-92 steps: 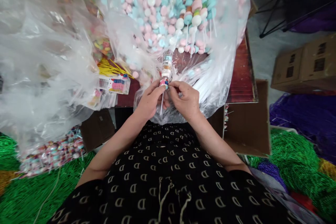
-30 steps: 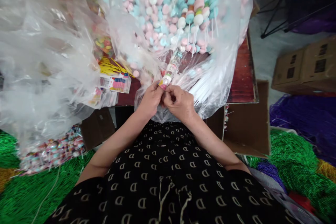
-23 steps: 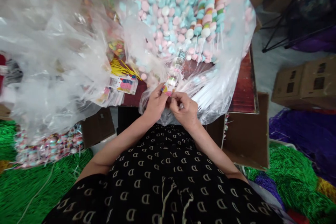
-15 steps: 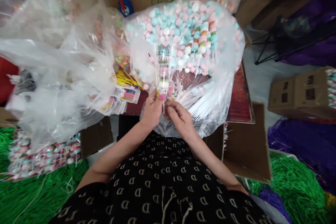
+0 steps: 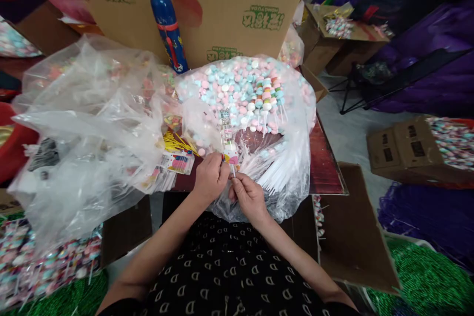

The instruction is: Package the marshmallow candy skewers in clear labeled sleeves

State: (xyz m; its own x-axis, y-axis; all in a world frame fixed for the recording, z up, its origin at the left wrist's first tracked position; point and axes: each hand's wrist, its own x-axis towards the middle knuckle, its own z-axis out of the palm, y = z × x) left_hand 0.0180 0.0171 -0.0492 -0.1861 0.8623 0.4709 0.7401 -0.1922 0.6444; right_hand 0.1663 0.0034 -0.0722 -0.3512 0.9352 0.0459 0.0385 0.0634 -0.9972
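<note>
A clear printed candy wrapper [image 5: 226,131] stands up in front of me with a marshmallow stick inside. My left hand [image 5: 211,177] is closed around the bottom of the wrapper, knuckles up. My right hand [image 5: 247,196] pinches the white stick just below it, thumb against the fingers. Behind them lies an open plastic bag of pink, blue and white marshmallows [image 5: 225,86]. Several finished marshmallow skewers [image 5: 266,94] rest on these. Loose white sticks [image 5: 276,173] lie at the right. Yellow twist ties [image 5: 177,142] and printed wrappers [image 5: 177,162] are to the left.
Crumpled clear bags [image 5: 92,133] cover the table's left side. A blue bottle [image 5: 168,32] stands before a large cardboard box [image 5: 229,15]. An open carton [image 5: 355,237] is below right, near a green mesh heap [image 5: 425,276]. Packed skewers [image 5: 48,266] lie at lower left.
The view has tilted up, showing more of the cardboard box. My left hand has turned knuckles-up around the wrapper's bottom. My right hand stays at the stick.
</note>
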